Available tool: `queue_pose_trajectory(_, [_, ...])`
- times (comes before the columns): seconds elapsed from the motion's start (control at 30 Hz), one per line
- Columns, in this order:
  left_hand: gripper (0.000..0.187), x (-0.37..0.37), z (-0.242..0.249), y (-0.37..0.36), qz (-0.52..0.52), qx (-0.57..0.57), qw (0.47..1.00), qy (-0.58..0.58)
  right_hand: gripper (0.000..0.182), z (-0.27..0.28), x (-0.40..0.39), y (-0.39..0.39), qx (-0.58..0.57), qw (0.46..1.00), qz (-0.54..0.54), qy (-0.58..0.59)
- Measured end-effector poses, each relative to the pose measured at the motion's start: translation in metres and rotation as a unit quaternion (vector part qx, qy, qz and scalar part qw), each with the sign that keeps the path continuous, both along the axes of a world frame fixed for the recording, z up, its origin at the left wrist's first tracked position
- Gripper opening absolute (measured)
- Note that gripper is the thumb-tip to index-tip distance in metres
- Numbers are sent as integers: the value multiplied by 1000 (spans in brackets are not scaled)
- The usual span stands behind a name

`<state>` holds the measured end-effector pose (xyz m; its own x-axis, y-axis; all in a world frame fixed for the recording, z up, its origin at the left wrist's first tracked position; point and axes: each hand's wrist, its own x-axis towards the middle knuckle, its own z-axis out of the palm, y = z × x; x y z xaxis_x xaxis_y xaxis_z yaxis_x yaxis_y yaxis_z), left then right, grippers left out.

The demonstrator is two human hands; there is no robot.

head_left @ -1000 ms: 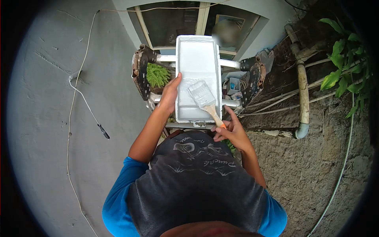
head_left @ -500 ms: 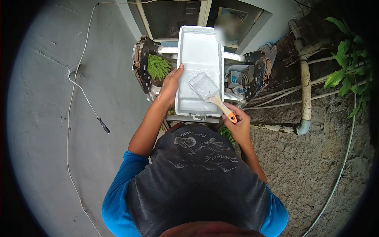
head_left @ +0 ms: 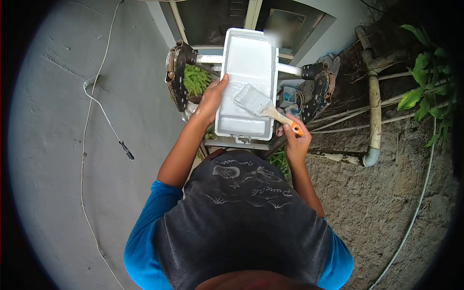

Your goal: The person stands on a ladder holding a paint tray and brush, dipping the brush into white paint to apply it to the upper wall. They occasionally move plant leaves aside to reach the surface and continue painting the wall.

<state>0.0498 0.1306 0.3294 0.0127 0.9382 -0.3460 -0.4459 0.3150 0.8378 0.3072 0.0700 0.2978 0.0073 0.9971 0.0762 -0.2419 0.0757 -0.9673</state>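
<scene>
A white paint tray (head_left: 249, 58) spattered with light grey-white paint is in front of my chest, over the metal ladder. My left hand (head_left: 212, 98) grips its left edge, with the thumb on the rim and the other fingers hidden underneath. In my right hand (head_left: 296, 137) is a wide paintbrush (head_left: 275, 113), held by the orange-tipped end of its wooden handle. The paint-coated bristles lie over the lower part of the tray, pointing up and left. Paint coats the tray's inside around them.
Behind the tray stands a folding ladder with dark hinges (head_left: 180, 72). A grey wall (head_left: 53, 159) with a hanging cable (head_left: 107, 121) fills the left. On the right are a pipe (head_left: 374, 111), leafy plants (head_left: 419, 72) and a rough wall (head_left: 377, 208). A window (head_left: 222, 21) is ahead.
The tray has tilted slightly clockwise, its far end shifting right. My right hand has moved a little right and up, turning the brush handle flatter.
</scene>
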Motion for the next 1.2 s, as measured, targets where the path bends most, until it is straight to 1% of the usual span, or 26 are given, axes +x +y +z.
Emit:
queue_pose_trajectory(0.07, [64,-1,-3,0,-5,5,1000,-1,32,0,0,3,8,1000,-2,16])
queue_pose_trajectory(0.13, [71,-3,-6,2,-13,13,1000,12,33,2,0,6,-12,1000,-1,13])
queue_pose_trajectory(0.17, [71,-4,-12,3,-14,13,1000,12,33,3,0,6,-11,1000,-1,13])
queue_pose_trajectory(0.23, [80,-5,-17,7,-6,12,1000,27,33,7,0,7,-8,1000,9,20])
queue_pose_trajectory(0.27, [80,-5,-18,6,-6,12,1000,27,33,10,-1,7,-8,1000,8,21])
queue_pose_trajectory(0.33, [83,2,-2,2,29,-12,996,78,28,19,-5,8,28,1000,6,5])
queue_pose_trajectory(0.37, [83,3,0,1,27,-12,997,78,28,26,-7,9,28,1000,4,4])
queue_pose_trajectory(0.43, [75,4,2,0,32,40,996,68,24,41,-12,13,88,995,10,-41])
queue_pose_trajectory(0.47, [75,4,-1,0,30,38,997,67,24,46,-12,17,86,995,9,-42])
queue_pose_trajectory(0.53, [65,2,-6,2,29,61,996,55,20,54,-12,29,110,987,30,-115])
queue_pose_trajectory(0.57, [65,2,-6,3,28,62,996,54,20,61,-14,34,110,987,29,-115])
queue_pose_trajectory(0.63, [60,1,-5,2,20,53,998,36,17,77,-19,46,167,966,17,-196])
queue_pose_trajectory(0.7, [60,0,-10,4,16,54,998,21,15,94,-25,56,188,960,4,-205])
queue_pose_trajectory(0.77, [60,-1,-9,4,15,57,998,6,15,113,-25,66,172,957,21,-233])
queue_pose_trajectory(0.83, [60,-1,-5,2,13,49,999,11,16,132,-26,79,194,947,27,-254])
queue_pose_trajectory(0.9, [60,-2,-5,3,16,43,999,9,17,154,-29,90,236,918,46,-316])
queue_pose_trajectory(0.93, [60,-2,-5,4,18,38,999,7,20,162,-33,94,238,914,38,-326])
queue_pose_trajectory(0.97, [60,-2,-5,4,16,39,999,7,20,166,-34,101,238,914,37,-327])
queue_pose_trajectory(1.03, [60,-2,-7,5,17,49,998,-22,23,171,-34,116,231,895,65,-376])
queue_pose_trajectory(1.1, [60,-3,-6,5,15,52,998,-35,25,175,-41,123,226,899,72,-368])
queue_pose_trajectory(1.17, [60,-4,-5,6,12,56,997,-46,25,180,-44,133,234,868,101,-426])
queue_pose_trajectory(1.2, [59,-4,-6,6,8,58,997,-59,25,184,-46,137,233,868,99,-426])
